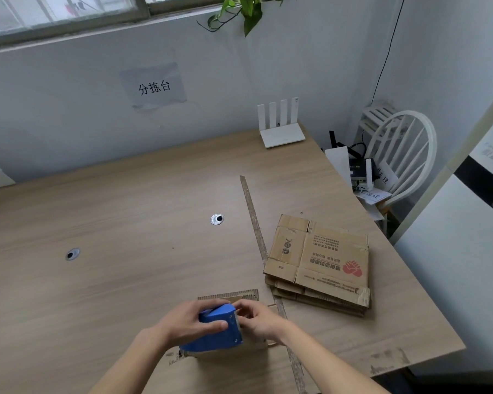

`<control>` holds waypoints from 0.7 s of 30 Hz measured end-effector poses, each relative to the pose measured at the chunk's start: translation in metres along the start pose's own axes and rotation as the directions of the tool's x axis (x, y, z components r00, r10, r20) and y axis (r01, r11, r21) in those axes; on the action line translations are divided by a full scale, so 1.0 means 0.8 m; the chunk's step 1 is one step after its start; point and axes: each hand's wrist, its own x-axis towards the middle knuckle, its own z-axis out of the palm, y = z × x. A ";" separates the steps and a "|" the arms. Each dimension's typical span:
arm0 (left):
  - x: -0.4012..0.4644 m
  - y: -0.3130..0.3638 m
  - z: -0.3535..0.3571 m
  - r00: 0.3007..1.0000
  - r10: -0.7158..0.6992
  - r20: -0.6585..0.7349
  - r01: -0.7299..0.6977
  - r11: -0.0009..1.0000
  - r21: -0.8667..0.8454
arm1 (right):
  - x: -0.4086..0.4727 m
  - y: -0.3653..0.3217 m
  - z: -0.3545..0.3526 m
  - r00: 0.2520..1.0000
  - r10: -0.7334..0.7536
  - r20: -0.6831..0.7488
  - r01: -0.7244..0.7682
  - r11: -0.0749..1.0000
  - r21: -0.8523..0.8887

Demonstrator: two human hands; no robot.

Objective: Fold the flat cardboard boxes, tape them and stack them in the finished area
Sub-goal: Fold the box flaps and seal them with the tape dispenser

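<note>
At the near edge of the worktop (125, 223), both hands meet over one small box.
Left hand (192, 322): curled round a blue tape dispenser (217, 331), thumb along its side, fingers over its top.
Right hand (258, 318): fingers bent and pinching at the dispenser's right end; whether they hold tape itself cannot be told.
Tape dispenser: tilted, resting on top of the box under the hands.
Folded box (234, 297): brown cardboard, mostly hidden by the hands and dispenser; its far corrugated edge shows just beyond the fingers.
Flat boxes (322, 263): a stack of unfolded cartons to the right of the hands, printed side up with a red hand logo, lying near the worktop's right edge.
Tape strip (255, 226): a worn line of tape stuck along the worktop, running from the far middle toward the near edge, passing between the folded box and the flat stack.
Cable holes (217, 219): two round metal grommets in the worktop, left of the strip.
Router (281, 129): white, four antennas, at the far edge against the wall.
Paper sign (153, 86): taped on the wall.
White chair (404, 155): beyond the worktop's right corner, holding small devices and papers.
Plant (245, 9): green leaves hanging from the window sill.
</note>
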 end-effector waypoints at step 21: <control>-0.014 -0.033 0.009 0.998 0.034 -0.060 -0.017 0.964 0.264 | -0.001 0.004 0.009 0.999 -0.029 -0.026 0.029 0.999 0.025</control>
